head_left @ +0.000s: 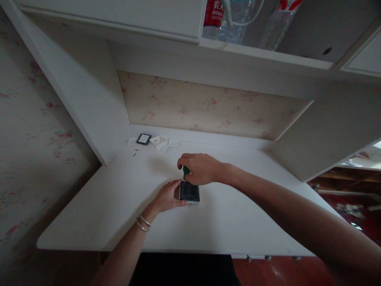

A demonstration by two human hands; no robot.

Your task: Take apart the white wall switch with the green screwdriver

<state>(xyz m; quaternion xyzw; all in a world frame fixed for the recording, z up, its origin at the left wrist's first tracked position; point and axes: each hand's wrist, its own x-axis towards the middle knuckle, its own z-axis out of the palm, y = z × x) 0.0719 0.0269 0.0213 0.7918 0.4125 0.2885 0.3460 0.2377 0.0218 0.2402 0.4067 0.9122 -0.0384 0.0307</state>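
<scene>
A small dark socket module (190,193) with a white rim lies on the white desk (238,222). My left hand (168,197) grips its left side, fingers curled against it. My right hand (201,169) is closed round a green-handled screwdriver (185,172), held upright with its tip down on the module's top left part. The screwdriver's shaft is mostly hidden by my fingers.
At the back left of the desk lie a black-framed square part (143,139), a white square part (157,141), a white flat plate (174,143) and small screws (135,153). Plastic bottles (235,18) stand on the shelf above. White side panels flank the desk.
</scene>
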